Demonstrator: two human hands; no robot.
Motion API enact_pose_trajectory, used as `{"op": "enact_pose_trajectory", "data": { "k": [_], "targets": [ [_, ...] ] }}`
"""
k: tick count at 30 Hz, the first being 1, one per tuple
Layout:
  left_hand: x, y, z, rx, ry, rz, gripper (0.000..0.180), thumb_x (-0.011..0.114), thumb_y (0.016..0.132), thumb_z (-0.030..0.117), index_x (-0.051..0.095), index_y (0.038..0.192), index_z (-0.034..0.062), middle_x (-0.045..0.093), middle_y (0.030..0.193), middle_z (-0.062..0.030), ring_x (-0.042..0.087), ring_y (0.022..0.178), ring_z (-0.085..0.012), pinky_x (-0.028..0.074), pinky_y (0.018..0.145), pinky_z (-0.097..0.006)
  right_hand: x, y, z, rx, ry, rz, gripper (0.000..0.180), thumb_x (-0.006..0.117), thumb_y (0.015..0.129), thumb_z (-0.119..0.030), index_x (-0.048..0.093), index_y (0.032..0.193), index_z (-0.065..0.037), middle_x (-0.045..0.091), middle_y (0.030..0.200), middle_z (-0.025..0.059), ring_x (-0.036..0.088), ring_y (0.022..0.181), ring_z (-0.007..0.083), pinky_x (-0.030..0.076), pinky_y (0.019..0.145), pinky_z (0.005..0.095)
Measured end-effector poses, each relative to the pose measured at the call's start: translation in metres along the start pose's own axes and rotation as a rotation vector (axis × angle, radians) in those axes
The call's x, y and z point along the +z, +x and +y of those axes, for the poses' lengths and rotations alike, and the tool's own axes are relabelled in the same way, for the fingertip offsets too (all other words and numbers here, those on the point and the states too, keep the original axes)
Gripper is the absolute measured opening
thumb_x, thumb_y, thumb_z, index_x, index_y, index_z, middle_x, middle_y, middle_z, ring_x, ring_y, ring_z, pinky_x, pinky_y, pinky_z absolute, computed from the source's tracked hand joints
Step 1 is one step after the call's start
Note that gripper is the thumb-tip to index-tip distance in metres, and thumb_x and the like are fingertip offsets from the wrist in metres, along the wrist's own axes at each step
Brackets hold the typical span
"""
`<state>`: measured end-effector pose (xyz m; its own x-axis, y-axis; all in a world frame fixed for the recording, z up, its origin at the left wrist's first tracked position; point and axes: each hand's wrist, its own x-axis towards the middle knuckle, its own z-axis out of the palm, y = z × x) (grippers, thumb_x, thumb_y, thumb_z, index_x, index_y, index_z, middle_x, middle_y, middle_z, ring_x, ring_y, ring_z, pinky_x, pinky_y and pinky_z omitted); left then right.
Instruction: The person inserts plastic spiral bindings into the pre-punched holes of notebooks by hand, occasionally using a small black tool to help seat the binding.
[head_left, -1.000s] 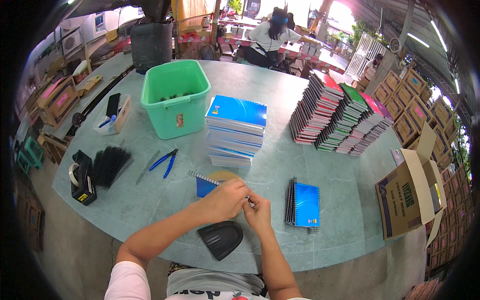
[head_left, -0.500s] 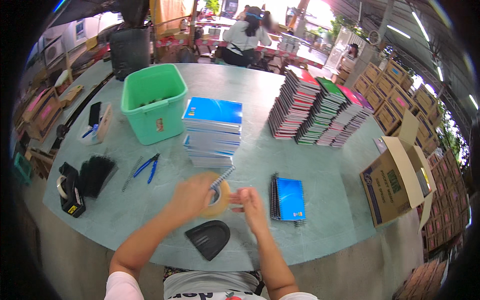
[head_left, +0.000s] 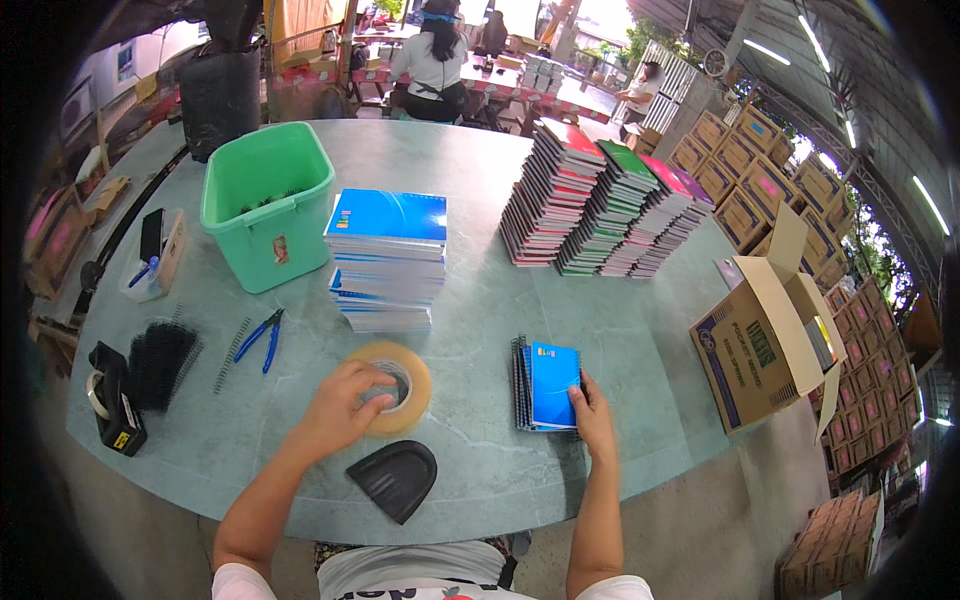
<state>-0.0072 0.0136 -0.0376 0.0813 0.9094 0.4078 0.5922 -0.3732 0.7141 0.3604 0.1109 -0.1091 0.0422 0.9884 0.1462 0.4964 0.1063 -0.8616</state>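
Observation:
A wide roll of clear tan tape (head_left: 412, 412) lies flat on the table in front of me. My left hand (head_left: 345, 405) rests over its left side, fingers curled and the tips at the hole. To the right is a small pile of blue spiral notebooks (head_left: 555, 385), with coils showing along its left side. My right hand (head_left: 594, 412) grips the pile's right edge, thumb on the top cover. Close to my left hand lies a black rounded flat piece (head_left: 395, 482). A tall stack of blue-covered books (head_left: 388, 220) stands beyond the tape.
Left are blue-handled cutters (head_left: 262, 340), a loose coil (head_left: 231, 355), black coils (head_left: 165, 362), a tape dispenser (head_left: 115, 400) and a green bin (head_left: 270, 215). Stacked red, green and pink notebooks (head_left: 610, 205) stand back right. An open carton (head_left: 750, 350) is at the right. People are beyond.
My right hand has moved right, from beside the tape to the notebook pile. The top notebook now has its printed mark at the far end. My left hand has shifted slightly left.

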Motion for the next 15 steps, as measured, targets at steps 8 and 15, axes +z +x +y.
{"op": "enact_pose_trajectory", "data": {
  "k": [8, 15],
  "targets": [
    [0.002, -0.004, -0.021, -0.095, -0.046, -0.054, 0.018, 0.063, 0.077, 0.006, 0.065, 0.095, 0.0049, 0.060, 0.089, -0.0130, 0.059, 0.082, -0.0283, 0.047, 0.072, -0.034, 0.005, -0.005, -0.018, -0.024, -0.217, 0.086, 0.035, 0.049, 0.089, -0.008, 0.052, 0.123, -0.002, 0.060, 0.112, 0.0228, 0.059, 0.103, 0.0331, 0.044, 0.088, 0.0339],
    [-0.008, -0.024, -0.042, -0.121, -0.053, 0.067, 0.012, 0.061, 0.079, 0.004, 0.066, 0.090, 0.0019, 0.063, 0.089, -0.0124, 0.060, 0.081, -0.0257, 0.047, 0.070, -0.032, -0.012, -0.015, -0.058, -0.304, -0.405, -0.044, 0.047, 0.067, 0.077, -0.013, 0.056, 0.122, -0.010, 0.055, 0.123, 0.0163, 0.047, 0.119, 0.0315, 0.039, 0.097, 0.0386]
  ]
}}
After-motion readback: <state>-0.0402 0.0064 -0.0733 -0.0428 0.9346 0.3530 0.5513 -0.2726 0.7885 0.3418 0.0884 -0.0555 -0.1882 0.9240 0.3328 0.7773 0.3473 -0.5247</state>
